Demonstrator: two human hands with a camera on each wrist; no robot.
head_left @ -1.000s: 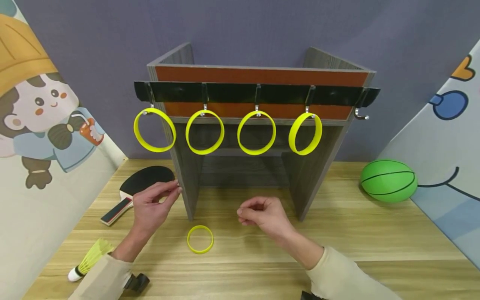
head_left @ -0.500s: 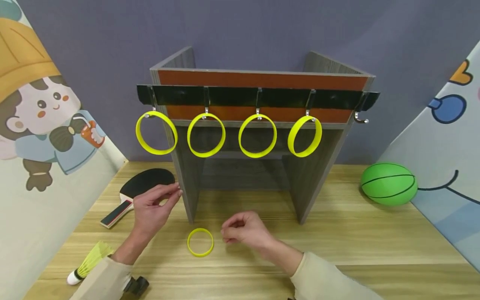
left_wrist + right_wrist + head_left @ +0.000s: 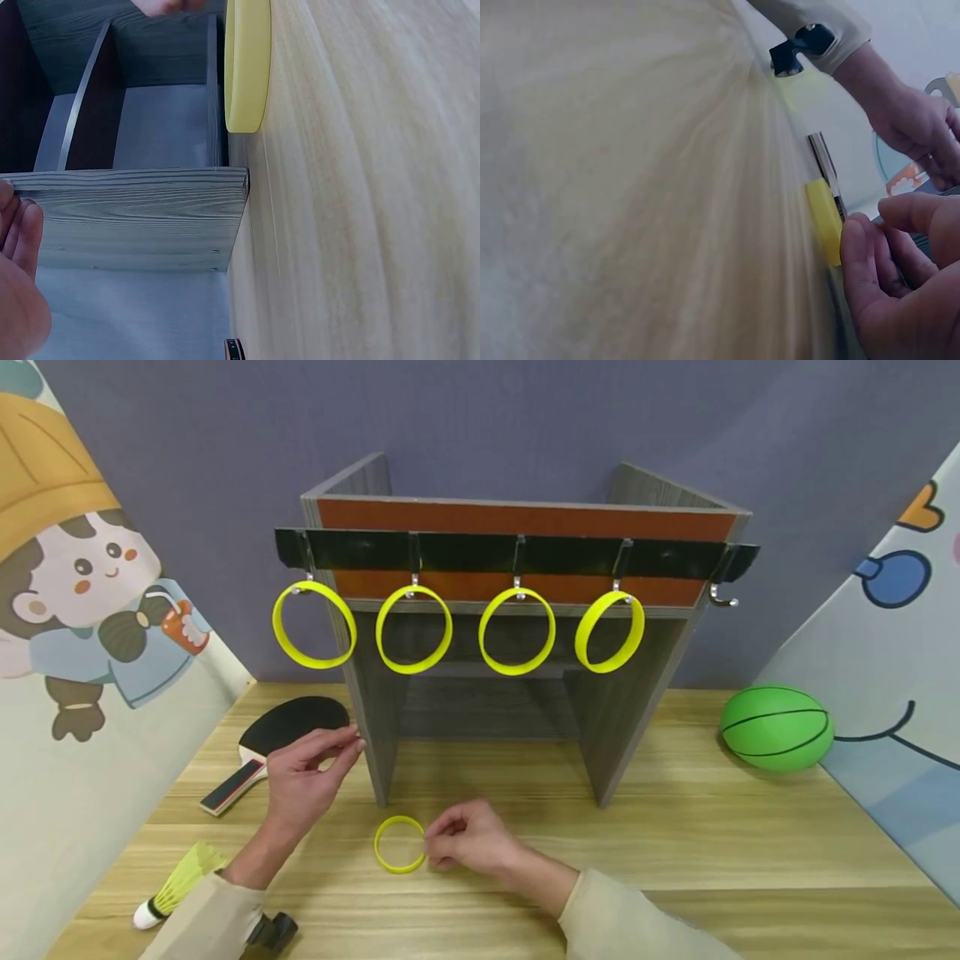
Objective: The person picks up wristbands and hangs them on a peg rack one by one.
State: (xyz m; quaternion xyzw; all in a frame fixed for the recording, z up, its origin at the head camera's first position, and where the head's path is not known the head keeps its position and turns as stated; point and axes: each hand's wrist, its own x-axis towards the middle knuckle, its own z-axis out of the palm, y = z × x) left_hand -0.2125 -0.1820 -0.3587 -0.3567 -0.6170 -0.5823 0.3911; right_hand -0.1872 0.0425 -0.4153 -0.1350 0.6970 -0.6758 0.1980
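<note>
A yellow ring [image 3: 400,845] lies flat on the wooden table, in front of a grey wooden shelf unit [image 3: 384,727]. At its right edge is my right hand [image 3: 472,839], thumb and fingers loosely bent and their tips just beside the ring. Seen from the right wrist, a small gap separates thumb and fingers, and the ring [image 3: 823,221] lies alongside them. My left hand [image 3: 309,772] has its bent fingertips against the front edge of the unit's left panel [image 3: 135,187]; contact is partly hidden. Several more yellow rings [image 3: 414,670] hang from metal hooks on the black rail [image 3: 465,550].
The rightmost hook [image 3: 723,602] on the rail holds no ring. Left of the unit lie a black table tennis paddle [image 3: 292,720] and a yellow shuttlecock [image 3: 183,878]. A green ball [image 3: 777,728] sits at the right. Walls [image 3: 510,410] close off the back and sides.
My right hand has moved left and toward me, from in front of the unit's opening to the lying ring's right edge. The left hand has stayed at the panel.
</note>
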